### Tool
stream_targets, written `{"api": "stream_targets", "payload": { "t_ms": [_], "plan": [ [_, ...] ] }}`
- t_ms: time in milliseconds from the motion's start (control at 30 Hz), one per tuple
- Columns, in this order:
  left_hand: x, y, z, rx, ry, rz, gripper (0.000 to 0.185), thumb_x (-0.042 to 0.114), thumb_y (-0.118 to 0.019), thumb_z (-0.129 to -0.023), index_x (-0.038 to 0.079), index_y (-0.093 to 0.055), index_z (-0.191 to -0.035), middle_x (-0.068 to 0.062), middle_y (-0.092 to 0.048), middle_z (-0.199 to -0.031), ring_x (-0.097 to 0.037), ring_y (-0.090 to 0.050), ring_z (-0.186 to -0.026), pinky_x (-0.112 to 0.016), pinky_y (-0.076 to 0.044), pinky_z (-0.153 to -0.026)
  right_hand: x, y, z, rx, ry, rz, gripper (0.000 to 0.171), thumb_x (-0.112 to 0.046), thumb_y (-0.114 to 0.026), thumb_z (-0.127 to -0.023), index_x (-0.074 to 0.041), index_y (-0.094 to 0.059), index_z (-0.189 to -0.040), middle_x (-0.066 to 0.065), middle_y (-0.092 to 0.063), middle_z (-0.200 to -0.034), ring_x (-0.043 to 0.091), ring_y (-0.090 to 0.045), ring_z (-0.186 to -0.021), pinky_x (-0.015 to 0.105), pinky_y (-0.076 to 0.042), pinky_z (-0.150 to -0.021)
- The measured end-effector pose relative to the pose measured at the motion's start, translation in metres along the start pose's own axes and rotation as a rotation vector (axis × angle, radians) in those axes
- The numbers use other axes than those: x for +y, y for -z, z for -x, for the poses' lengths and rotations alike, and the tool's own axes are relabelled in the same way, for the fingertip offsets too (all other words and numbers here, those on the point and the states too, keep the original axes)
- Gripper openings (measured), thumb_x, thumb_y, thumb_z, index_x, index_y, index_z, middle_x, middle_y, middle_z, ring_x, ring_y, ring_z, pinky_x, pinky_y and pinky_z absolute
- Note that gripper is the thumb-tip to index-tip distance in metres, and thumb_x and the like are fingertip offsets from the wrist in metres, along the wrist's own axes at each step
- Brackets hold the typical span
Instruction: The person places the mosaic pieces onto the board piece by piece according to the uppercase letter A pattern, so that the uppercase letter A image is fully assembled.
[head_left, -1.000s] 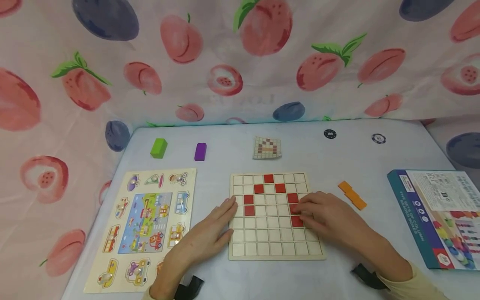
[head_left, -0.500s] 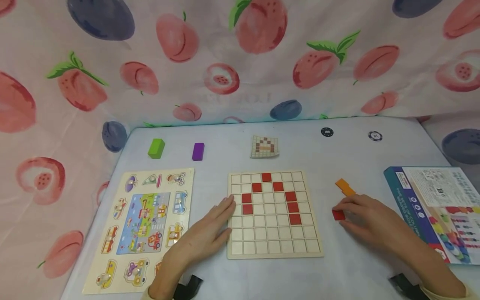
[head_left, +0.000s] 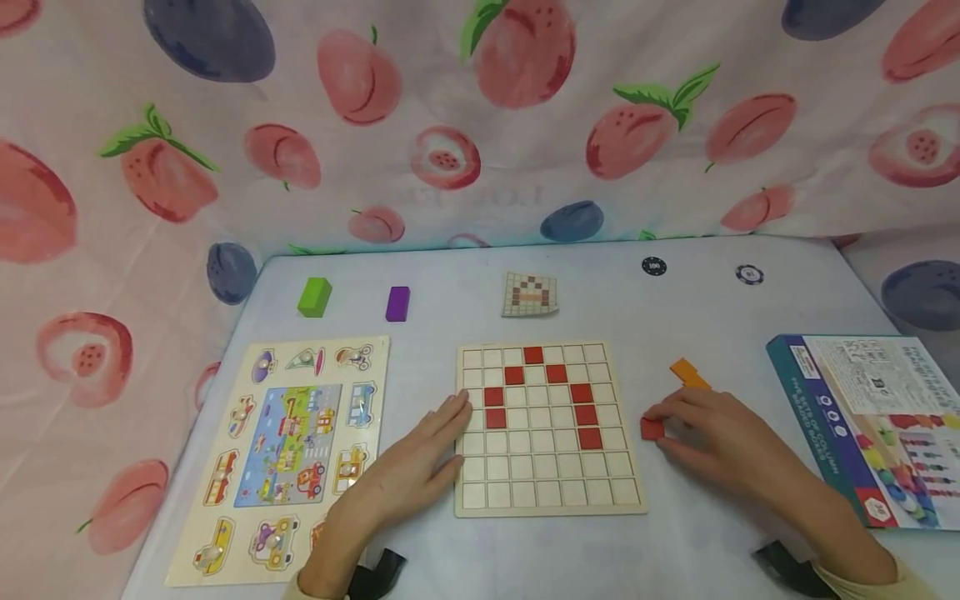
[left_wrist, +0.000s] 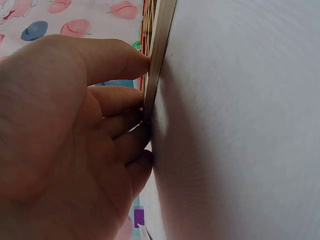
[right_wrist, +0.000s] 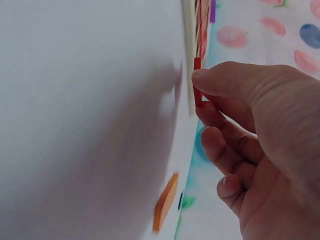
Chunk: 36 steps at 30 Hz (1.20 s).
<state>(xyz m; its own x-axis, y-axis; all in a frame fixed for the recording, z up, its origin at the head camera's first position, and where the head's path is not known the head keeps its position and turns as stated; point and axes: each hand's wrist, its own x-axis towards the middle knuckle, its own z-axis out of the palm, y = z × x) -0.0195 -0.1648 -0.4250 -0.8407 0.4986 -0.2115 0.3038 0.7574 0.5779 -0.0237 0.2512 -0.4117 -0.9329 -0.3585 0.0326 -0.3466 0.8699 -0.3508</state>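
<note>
A square wooden grid board (head_left: 550, 495) lies mid-table with several red square tiles set in its cells, forming a peaked outline. My left hand (head_left: 408, 458) rests against the board's left edge, fingers fairly straight; in the left wrist view its thumb and fingertips touch the board's side (left_wrist: 159, 45). My right hand (head_left: 731, 437) pinches a red tile (head_left: 652, 429) between thumb and forefinger, just right of the board. In the right wrist view that tile (right_wrist: 197, 85) shows edge-on. Behind the right hand lie orange tiles (head_left: 686, 372), partly covered by the fingers.
A small pattern card (head_left: 530, 294) stands behind the board. At left are a vehicle puzzle board (head_left: 375, 358), a green block (head_left: 314, 297) and a purple block (head_left: 398, 304). A boxed set (head_left: 817, 433) lies at right, with two round chips (head_left: 654, 266) at the back.
My right hand moved off the board to the right, picked up a red tile, and has come slightly back toward the board with it. The left hand has stayed at the board's edge.
</note>
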Motion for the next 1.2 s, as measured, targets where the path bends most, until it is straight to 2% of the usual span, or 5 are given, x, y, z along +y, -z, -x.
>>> {"api": "stream_targets", "payload": {
  "t_ms": [167,500,767,967,1200],
  "plan": [
    [0.0,-0.001,-0.001,0.005,-0.003,0.007,0.068,0.023,-0.06,-0.108,0.012,-0.031,-0.169,0.002,-0.017,-0.181,-0.022,-0.019,-0.168,-0.048,-0.027,-0.136,-0.031,-0.01,-0.019,0.031,0.119,-0.027,0.031,-0.022,-0.09,-0.085,-0.031,-0.081,-0.113,-0.015,-0.075,-0.11,0.009,-0.066,-0.1,0.041,-0.062,-0.088],
    [0.001,-0.002,0.0,0.013,-0.026,-0.001,0.067,0.023,-0.059,-0.108,0.009,-0.032,-0.168,0.0,-0.018,-0.181,-0.021,-0.02,-0.168,-0.047,-0.026,-0.137,-0.089,-0.042,-0.054,-0.032,0.33,-0.083,0.024,-0.023,-0.084,-0.091,-0.027,-0.079,-0.114,-0.015,-0.073,-0.108,0.005,-0.064,-0.097,0.033,-0.059,-0.087],
    [0.0,-0.001,0.0,0.022,-0.017,-0.009,0.066,0.023,-0.059,-0.109,0.011,-0.033,-0.168,0.001,-0.019,-0.181,-0.02,-0.021,-0.168,-0.047,-0.027,-0.137,-0.119,-0.059,-0.066,-0.087,0.325,-0.095,0.022,-0.029,-0.084,-0.092,-0.028,-0.079,-0.114,-0.015,-0.073,-0.107,0.007,-0.068,-0.102,0.031,-0.062,-0.09],
    [-0.001,-0.001,0.0,0.025,-0.014,-0.021,0.067,0.024,-0.06,-0.108,0.011,-0.033,-0.168,0.002,-0.019,-0.181,-0.019,-0.021,-0.168,-0.046,-0.028,-0.136,-0.13,-0.065,-0.071,-0.042,0.365,-0.064,0.016,-0.027,-0.086,-0.091,-0.027,-0.079,-0.106,-0.013,-0.073,-0.105,0.008,-0.069,-0.098,0.031,-0.06,-0.087],
    [-0.001,-0.001,0.0,0.024,-0.02,-0.021,0.066,0.023,-0.06,-0.108,0.011,-0.033,-0.168,0.002,-0.019,-0.181,-0.02,-0.021,-0.168,-0.047,-0.029,-0.136,-0.135,-0.066,-0.073,-0.046,0.352,-0.037,0.016,-0.027,-0.085,-0.092,-0.027,-0.081,-0.107,-0.013,-0.072,-0.105,0.007,-0.067,-0.099,0.031,-0.059,-0.085]
  ]
}}
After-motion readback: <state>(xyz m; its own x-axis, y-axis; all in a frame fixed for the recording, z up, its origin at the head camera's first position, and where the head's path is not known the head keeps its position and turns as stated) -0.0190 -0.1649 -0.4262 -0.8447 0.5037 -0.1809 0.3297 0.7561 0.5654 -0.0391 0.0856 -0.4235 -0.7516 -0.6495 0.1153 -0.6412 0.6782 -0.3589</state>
